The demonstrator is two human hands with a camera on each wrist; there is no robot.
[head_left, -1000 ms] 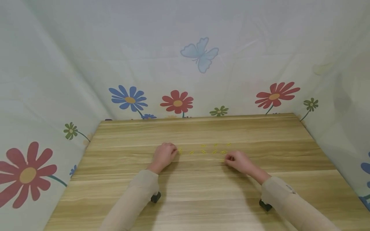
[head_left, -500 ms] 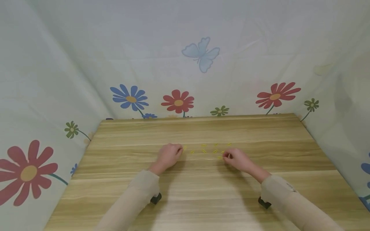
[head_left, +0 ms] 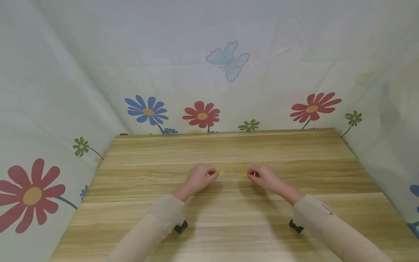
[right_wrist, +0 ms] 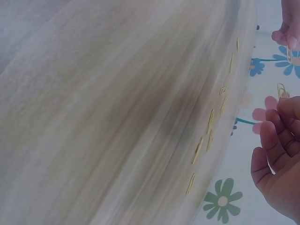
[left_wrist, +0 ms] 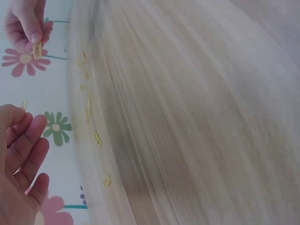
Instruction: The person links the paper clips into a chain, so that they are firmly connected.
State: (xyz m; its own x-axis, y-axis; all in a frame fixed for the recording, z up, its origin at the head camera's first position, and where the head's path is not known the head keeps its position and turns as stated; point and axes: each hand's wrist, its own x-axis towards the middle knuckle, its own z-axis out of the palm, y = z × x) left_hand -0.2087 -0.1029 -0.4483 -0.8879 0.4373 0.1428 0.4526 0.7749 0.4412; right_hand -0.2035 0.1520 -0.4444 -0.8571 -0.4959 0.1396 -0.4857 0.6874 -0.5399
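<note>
My left hand (head_left: 201,177) pinches a yellow paper clip (left_wrist: 25,104) between thumb and finger, held above the wooden table. Facing it across a short gap, my right hand (head_left: 266,177) pinches another yellow paper clip (right_wrist: 281,90), its looped end sticking out past the fingertips. The two held clips are apart. Several loose yellow paper clips (right_wrist: 198,151) lie scattered on the table in a loose band. In the head view, some of these loose clips (head_left: 231,170) lie between and just beyond the hands; the fingers may cover others.
The wood-grain table (head_left: 229,218) reaches back to a white curtain (head_left: 163,43) printed with flowers and a butterfly. More curtain hangs at both sides. Dark wrist cameras (head_left: 181,227) sit under both beige sleeves (head_left: 167,211).
Both hands have drawn closer together: the left has moved right, the right slightly left and farther from me. Each keeps its fingertip pinch.
</note>
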